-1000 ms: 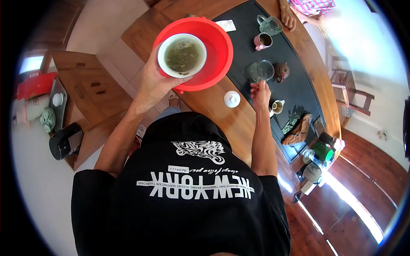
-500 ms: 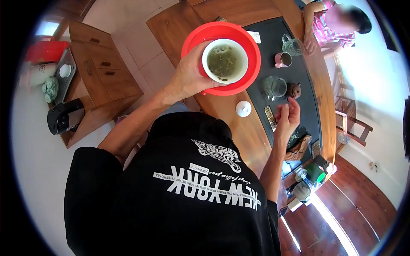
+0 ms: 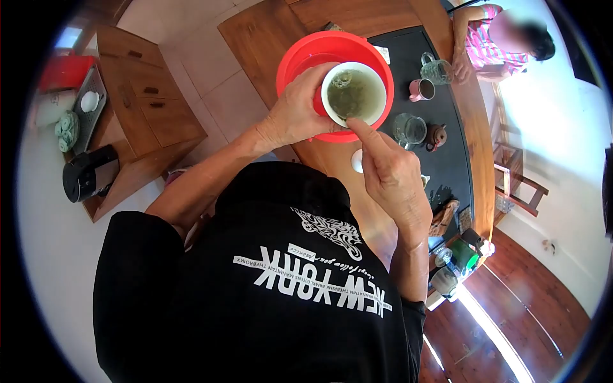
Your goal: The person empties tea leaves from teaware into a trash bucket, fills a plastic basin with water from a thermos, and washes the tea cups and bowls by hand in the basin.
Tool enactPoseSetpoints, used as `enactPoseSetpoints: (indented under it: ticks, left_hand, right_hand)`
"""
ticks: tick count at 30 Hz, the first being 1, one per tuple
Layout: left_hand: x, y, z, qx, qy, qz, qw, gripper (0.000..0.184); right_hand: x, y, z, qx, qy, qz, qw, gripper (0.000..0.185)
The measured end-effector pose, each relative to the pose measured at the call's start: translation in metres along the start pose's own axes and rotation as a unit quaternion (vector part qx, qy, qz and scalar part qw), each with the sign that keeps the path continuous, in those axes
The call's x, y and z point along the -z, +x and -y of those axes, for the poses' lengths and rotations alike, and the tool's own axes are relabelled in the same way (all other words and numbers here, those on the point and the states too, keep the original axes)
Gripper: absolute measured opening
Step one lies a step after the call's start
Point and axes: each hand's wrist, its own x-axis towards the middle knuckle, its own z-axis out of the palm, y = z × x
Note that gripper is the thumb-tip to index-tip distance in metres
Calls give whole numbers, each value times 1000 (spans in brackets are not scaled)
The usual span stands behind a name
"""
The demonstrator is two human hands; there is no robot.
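My left hand (image 3: 299,110) is wrapped round a white cup (image 3: 377,99), holding it tilted above a red plastic basin (image 3: 299,56). Greenish liquid with tea leaves (image 3: 350,97) sits inside the cup. With its index finger stretched out, my right hand (image 3: 394,175) touches the cup's near rim, where a few leaves cling; its other fingers are curled and hold nothing visible. A white lid (image 3: 357,161) lies on the wooden table, partly hidden behind my right hand.
A dark tea tray (image 3: 450,159) bears a glass pitcher (image 3: 408,129), a small brown teapot (image 3: 436,136), a pink cup (image 3: 421,90) and a glass mug (image 3: 437,69). Another person (image 3: 488,45) sits across the table. At left, a wooden cabinet (image 3: 137,96) holds a black kettle (image 3: 89,175).
My right hand has moved from over the tray to the cup's rim, its index finger now touching there. The cup in my left hand has shifted slightly right and tilted.
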Motion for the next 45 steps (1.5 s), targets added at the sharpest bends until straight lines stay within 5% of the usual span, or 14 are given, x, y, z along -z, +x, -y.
enactPoseSetpoints:
  ticks: [14, 18, 23, 26, 35, 45]
  left_hand:
    - [-6, 4, 11, -29, -7, 3, 1000, 78]
    - [-8, 3, 11, -23, 13, 8, 1000, 83]
    - [-10, 4, 12, -16, -16, 22, 1000, 83]
    - [-11, 3, 11, -31, 2, 9, 999, 80]
    - [-7, 5, 18, -14, -1, 5, 1000, 80]
    - [3, 3, 12, -26, 21, -24, 999, 79]
  right_hand:
    - [21, 24, 17, -7, -136, 114, 984, 43]
    - [28, 28, 10, -32, -113, 74, 990, 42]
    - [30, 46, 5, -6, -172, 38, 984, 19]
    - [29, 61, 10, -82, -181, 109, 974, 29]
    - [11, 60, 27, 1, -160, 114, 981, 26]
    - [33, 33, 22, -45, -226, 175, 957, 42]
